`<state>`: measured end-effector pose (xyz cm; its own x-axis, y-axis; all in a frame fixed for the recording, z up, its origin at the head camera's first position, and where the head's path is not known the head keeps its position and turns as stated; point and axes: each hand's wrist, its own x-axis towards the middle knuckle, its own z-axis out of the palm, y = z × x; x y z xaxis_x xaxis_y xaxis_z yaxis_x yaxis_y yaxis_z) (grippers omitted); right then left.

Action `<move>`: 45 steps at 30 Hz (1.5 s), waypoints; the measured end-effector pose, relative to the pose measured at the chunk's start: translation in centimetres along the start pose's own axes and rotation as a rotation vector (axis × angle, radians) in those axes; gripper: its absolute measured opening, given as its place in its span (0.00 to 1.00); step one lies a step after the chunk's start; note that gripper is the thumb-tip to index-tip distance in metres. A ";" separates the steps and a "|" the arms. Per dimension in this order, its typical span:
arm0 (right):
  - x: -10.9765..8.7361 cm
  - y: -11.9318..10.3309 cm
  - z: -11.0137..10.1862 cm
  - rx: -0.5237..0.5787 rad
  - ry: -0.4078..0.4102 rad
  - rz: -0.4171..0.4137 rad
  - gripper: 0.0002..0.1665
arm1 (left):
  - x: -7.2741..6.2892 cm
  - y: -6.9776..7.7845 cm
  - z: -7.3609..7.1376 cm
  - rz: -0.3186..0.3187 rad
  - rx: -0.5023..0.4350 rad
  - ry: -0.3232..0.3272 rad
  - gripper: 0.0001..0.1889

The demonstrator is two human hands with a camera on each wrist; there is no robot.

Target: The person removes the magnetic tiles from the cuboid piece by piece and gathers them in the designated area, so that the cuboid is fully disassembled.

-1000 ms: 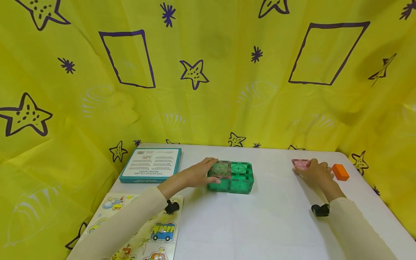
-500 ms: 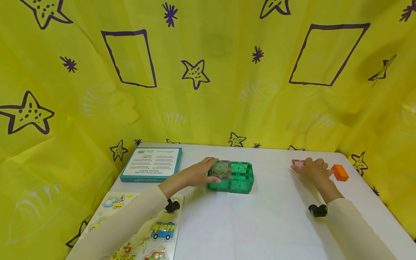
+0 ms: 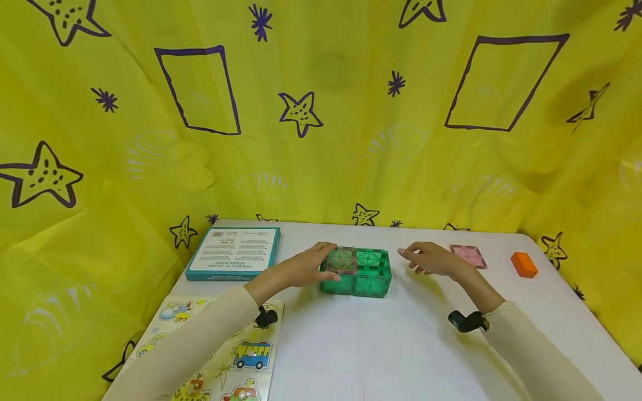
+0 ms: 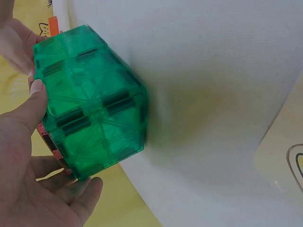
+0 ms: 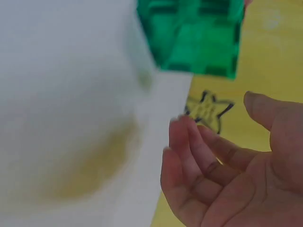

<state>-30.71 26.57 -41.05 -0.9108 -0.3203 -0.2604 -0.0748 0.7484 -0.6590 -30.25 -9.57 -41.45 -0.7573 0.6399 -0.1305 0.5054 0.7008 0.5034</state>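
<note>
A low box of translucent green magnetic tiles (image 3: pixel 372 281) stands mid-table in the head view. A pink square tile (image 3: pixel 341 260) covers the left part of its top. My left hand (image 3: pixel 303 268) holds the box at its left end, thumb at the front and fingers round behind. In the left wrist view the thumb of that hand (image 4: pixel 23 156) lies along the top edge. My right hand (image 3: pixel 428 258) hovers just right of the box, fingers loosely bent with nothing in them. The right wrist view shows a gap between this hand (image 5: pixel 227 175) and the green box (image 5: pixel 194 38).
Another pink square tile (image 3: pixel 468 256) lies flat on the table at the right, beside an orange block (image 3: pixel 524 265). A teal-edged flat box (image 3: pixel 233 253) sits back left. In front of it is a picture peg puzzle (image 3: pixel 273 356). A yellow curtain (image 3: pixel 321 167) hangs behind.
My right hand has let go of the pink tile at the right and moved left toward the green box. That tile stays on the table. The left hand and the box have not moved.
</note>
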 end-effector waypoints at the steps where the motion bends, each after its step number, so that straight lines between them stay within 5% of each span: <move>1: 0.0 -0.7 0.2 0.038 -0.021 -0.007 0.37 | 0.0 0.0 0.0 0.000 -0.001 0.001 0.49; 9: -0.1 -3.6 2.1 0.015 -0.068 -0.050 0.33 | -0.1 0.3 -0.2 -0.012 -0.011 0.001 0.49; 26: -0.4 -2.9 3.0 -0.002 -0.001 -0.047 0.33 | -0.1 0.3 -0.2 -0.025 -0.006 0.001 0.48; 39: -1.3 -2.5 2.7 -0.241 0.017 -0.122 0.52 | -0.1 0.3 -0.1 -0.034 -0.010 0.002 0.48; 45: -1.3 -2.0 3.1 -0.328 0.032 -0.109 0.49 | -0.1 0.4 -0.1 -0.033 -0.013 0.002 0.48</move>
<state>-28.16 23.69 -41.54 -0.9023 -0.3939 -0.1751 -0.2938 0.8593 -0.4187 -30.05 -9.39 -41.12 -0.7744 0.6157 -0.1459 0.4745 0.7177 0.5097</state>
